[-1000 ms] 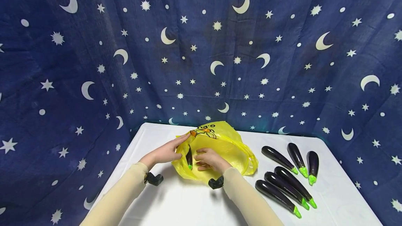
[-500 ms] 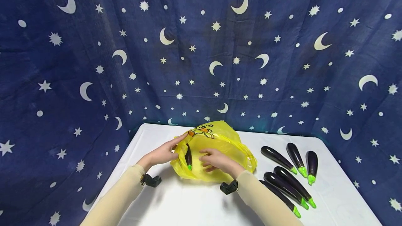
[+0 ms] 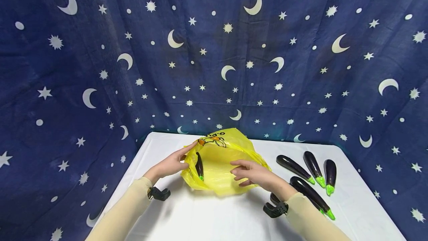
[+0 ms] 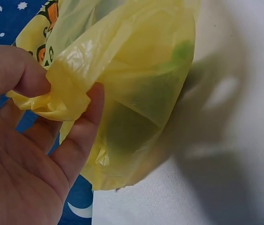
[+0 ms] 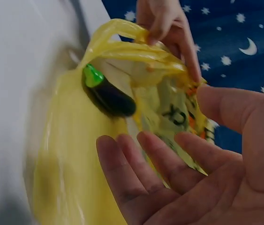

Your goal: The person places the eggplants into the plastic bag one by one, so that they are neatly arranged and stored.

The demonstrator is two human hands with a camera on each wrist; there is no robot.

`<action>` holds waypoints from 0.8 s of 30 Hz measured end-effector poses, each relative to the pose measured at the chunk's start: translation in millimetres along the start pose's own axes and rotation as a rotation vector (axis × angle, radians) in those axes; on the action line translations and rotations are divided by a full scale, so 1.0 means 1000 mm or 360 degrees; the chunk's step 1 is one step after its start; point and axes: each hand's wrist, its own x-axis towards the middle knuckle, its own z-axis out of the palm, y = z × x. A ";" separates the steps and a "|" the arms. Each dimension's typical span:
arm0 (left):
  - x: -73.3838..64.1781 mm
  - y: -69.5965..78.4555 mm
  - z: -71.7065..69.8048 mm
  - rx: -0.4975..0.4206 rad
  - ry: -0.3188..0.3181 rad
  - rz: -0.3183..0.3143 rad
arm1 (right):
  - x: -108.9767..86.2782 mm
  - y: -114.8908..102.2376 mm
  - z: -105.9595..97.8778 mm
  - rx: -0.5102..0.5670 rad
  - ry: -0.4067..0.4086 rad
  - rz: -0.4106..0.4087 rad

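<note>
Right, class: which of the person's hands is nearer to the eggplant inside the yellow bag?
Left. The left hand pinches the edge of the yellow bag close beside the eggplant; the right hand, empty, is farther away, at the right side of the bag's opening.

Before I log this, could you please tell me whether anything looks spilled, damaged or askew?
Nothing stands out: an eggplant lies inside the yellow bag, other eggplants on the white table, and no spill or damage shows.

The yellow bag gapes centrally; 1 eggplant (inside left) narrows passage.
</note>
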 end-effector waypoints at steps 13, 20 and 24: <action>0.003 -0.009 -0.001 -0.0255 -0.0023 0.0082 | -0.074 0.008 -0.074 -0.0058 0.0190 -0.0012; 0.006 -0.013 0.003 -0.0409 -0.0028 0.0105 | -0.107 0.011 -0.106 -0.0071 0.0367 -0.0034; 0.006 -0.013 0.005 -0.0453 -0.0004 0.0102 | -0.123 0.014 -0.120 -0.0099 0.0437 -0.0067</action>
